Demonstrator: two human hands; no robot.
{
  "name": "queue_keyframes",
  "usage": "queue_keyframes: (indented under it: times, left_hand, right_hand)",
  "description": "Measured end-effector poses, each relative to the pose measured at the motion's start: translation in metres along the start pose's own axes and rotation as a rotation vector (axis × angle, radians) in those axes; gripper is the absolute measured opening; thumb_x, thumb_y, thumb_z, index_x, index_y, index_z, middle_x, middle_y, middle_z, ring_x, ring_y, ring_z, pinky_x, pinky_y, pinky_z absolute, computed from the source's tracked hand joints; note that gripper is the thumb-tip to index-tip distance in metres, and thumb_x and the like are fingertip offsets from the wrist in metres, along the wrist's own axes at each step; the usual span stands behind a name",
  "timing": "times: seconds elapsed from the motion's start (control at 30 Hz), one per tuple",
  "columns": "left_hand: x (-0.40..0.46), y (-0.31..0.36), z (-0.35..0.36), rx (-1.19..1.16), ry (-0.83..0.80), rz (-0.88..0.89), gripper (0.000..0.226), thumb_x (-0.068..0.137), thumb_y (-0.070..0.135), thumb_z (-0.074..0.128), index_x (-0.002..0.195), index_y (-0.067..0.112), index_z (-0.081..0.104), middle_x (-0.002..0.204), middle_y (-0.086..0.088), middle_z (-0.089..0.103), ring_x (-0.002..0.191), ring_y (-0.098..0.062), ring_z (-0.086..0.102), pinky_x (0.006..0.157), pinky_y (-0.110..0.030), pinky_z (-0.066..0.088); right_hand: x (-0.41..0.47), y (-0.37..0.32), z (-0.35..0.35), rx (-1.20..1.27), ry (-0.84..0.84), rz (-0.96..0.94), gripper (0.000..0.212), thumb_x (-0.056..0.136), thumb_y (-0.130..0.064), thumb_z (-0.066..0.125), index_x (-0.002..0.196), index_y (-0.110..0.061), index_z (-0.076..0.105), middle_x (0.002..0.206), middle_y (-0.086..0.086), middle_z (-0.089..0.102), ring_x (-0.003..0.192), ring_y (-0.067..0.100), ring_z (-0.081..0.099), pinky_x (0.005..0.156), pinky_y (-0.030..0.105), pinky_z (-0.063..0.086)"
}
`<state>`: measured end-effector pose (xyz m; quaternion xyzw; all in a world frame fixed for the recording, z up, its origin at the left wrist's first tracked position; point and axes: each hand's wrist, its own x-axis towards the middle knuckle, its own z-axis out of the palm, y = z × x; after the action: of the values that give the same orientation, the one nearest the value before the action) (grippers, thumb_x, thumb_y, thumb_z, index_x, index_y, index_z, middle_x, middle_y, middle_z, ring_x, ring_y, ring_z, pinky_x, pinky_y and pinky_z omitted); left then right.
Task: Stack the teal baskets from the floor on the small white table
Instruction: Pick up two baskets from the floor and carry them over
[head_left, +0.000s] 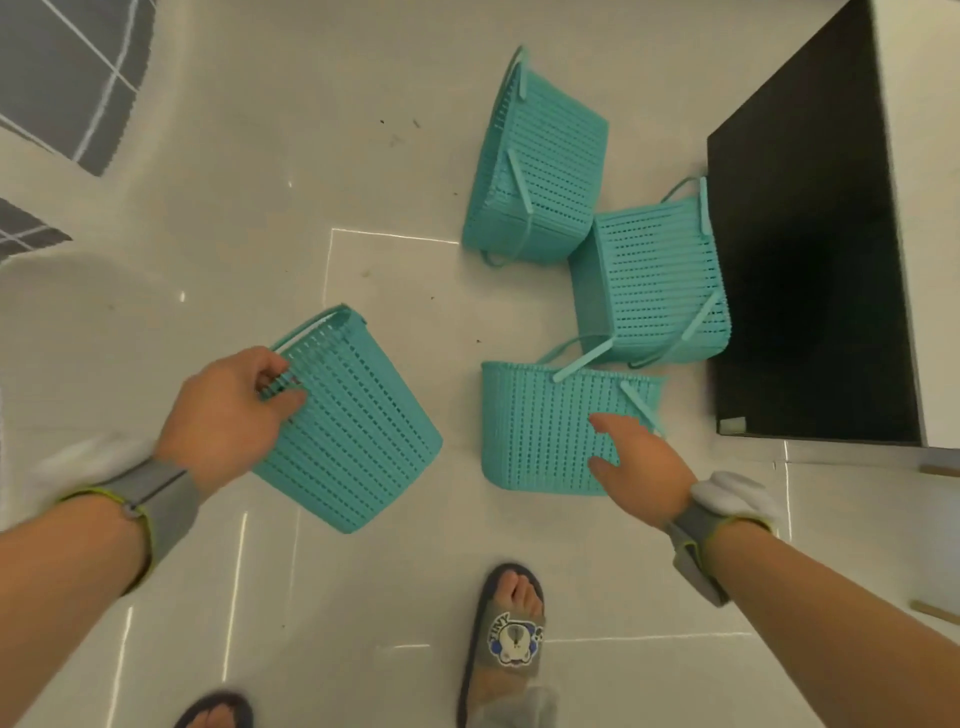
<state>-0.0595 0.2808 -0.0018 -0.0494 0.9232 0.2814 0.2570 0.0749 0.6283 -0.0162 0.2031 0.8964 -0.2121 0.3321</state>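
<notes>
Four teal perforated plastic baskets with thin loop handles are in view, none yet on the table. My left hand holds the first teal basket clear of the glossy white tiled floor: thumb on the outer wall, fingers curled over the rim near its handle and clamped there. The basket hangs tilted, base toward the lower right. My right hand is above the second teal basket, which lies on its side on the floor just ahead of my sandalled right foot. The fingers are spread apart and closed on nothing; I cannot tell whether the fingertips touch the mesh wall. The third teal basket lies touching a dark cabinet face, and the fourth teal basket lies just beyond it, also on its side. The small white table may be the white surface at the right edge; too little shows to be sure. Step in hand, as I judge it: take the second basket. Method: go for the rim or a handle rather than the flat wall, since the mesh looks flexible and a palm grip could slip. Turn it mouth-up while lifting, so it nests cleanly. Risk: loose handles snagging on the neighbouring basket, whose handle lies at its rim.
</notes>
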Motion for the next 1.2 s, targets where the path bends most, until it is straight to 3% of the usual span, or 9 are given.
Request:
queue_keyframes:
  times: [0.13, 0.23, 0.37, 0.53, 0.7, 0.87, 1.03, 1.2]
  left_hand:
    - [-0.001, 0.020, 0.051, 0.089, 0.034, 0.054, 0.011, 0.084, 0.017, 0.064, 0.092, 0.023, 0.060, 0.086, -0.007, 0.068, 0.078, -0.031, 0.061, 0.069, -0.037, 0.048]
    - [0.004, 0.030, 0.077, 0.093, 0.056, 0.072, 0.016, 0.085, 0.017, 0.063, 0.100, 0.021, 0.062, 0.086, -0.009, 0.069, 0.078, -0.032, 0.063, 0.069, -0.039, 0.050]
    - [0.001, 0.029, 0.092, 0.131, -0.048, 0.041, 0.009, 0.086, 0.017, 0.062, 0.094, 0.022, 0.063, 0.079, -0.005, 0.069, 0.070, -0.028, 0.062, 0.065, -0.038, 0.052]
    - [-0.011, 0.024, 0.089, 0.127, -0.047, 0.022, 0.009, 0.087, 0.015, 0.061, 0.091, 0.023, 0.063, 0.075, -0.003, 0.068, 0.066, -0.023, 0.062, 0.063, -0.038, 0.052]
    - [-0.012, 0.021, 0.072, 0.113, -0.016, 0.006, 0.011, 0.087, 0.012, 0.061, 0.094, 0.020, 0.062, 0.081, -0.004, 0.067, 0.070, -0.024, 0.059, 0.062, -0.032, 0.045]
    - [-0.040, 0.012, 0.010, 0.150, 0.104, 0.070, 0.020, 0.084, 0.001, 0.061, 0.101, 0.012, 0.064, 0.087, -0.007, 0.063, 0.079, -0.030, 0.059, 0.070, -0.033, 0.042]
    - [-0.075, 0.001, -0.065, 0.195, 0.148, 0.180, 0.022, 0.079, -0.003, 0.066, 0.095, 0.013, 0.066, 0.088, -0.007, 0.069, 0.081, -0.032, 0.062, 0.070, -0.038, 0.046]
    - [-0.137, 0.012, -0.192, 0.158, 0.194, 0.213, 0.024, 0.076, -0.004, 0.068, 0.093, 0.012, 0.067, 0.087, -0.007, 0.070, 0.081, -0.035, 0.064, 0.071, -0.041, 0.046]
  right_hand:
    - [0.043, 0.026, -0.009, -0.065, 0.004, 0.013, 0.054, 0.089, -0.021, 0.055, 0.140, -0.014, 0.039, 0.144, 0.012, 0.045, 0.131, 0.031, 0.043, 0.105, 0.038, 0.037]
    - [0.078, 0.037, -0.014, -0.088, 0.098, -0.005, 0.055, 0.085, -0.017, 0.058, 0.137, -0.010, 0.042, 0.141, 0.014, 0.046, 0.128, 0.034, 0.043, 0.104, 0.041, 0.039]
    - [0.113, 0.039, -0.010, -0.232, 0.064, -0.008, 0.055, 0.079, -0.024, 0.063, 0.129, -0.009, 0.047, 0.131, 0.015, 0.053, 0.120, 0.035, 0.049, 0.101, 0.042, 0.040]
    - [0.110, 0.021, 0.011, -0.401, -0.044, -0.063, 0.030, 0.083, -0.034, 0.060, 0.110, -0.021, 0.060, 0.117, 0.008, 0.064, 0.109, 0.030, 0.059, 0.086, 0.036, 0.046]
    - [0.081, 0.001, 0.022, -0.393, -0.075, -0.090, 0.026, 0.089, -0.037, 0.055, 0.111, -0.023, 0.056, 0.115, 0.010, 0.067, 0.104, 0.034, 0.063, 0.079, 0.036, 0.046]
    - [0.040, -0.049, -0.013, -0.191, 0.085, -0.168, 0.024, 0.088, -0.034, 0.056, 0.112, -0.029, 0.057, 0.111, 0.010, 0.069, 0.104, 0.037, 0.062, 0.082, 0.040, 0.049]
    - [-0.015, -0.087, -0.057, 0.018, 0.192, -0.087, 0.020, 0.082, -0.030, 0.064, 0.102, -0.028, 0.061, 0.101, 0.011, 0.072, 0.097, 0.036, 0.064, 0.081, 0.043, 0.052]
    - [-0.132, -0.172, -0.123, 0.118, 0.296, -0.058, 0.016, 0.083, -0.026, 0.065, 0.098, -0.026, 0.062, 0.093, 0.011, 0.072, 0.094, 0.035, 0.064, 0.078, 0.041, 0.051]
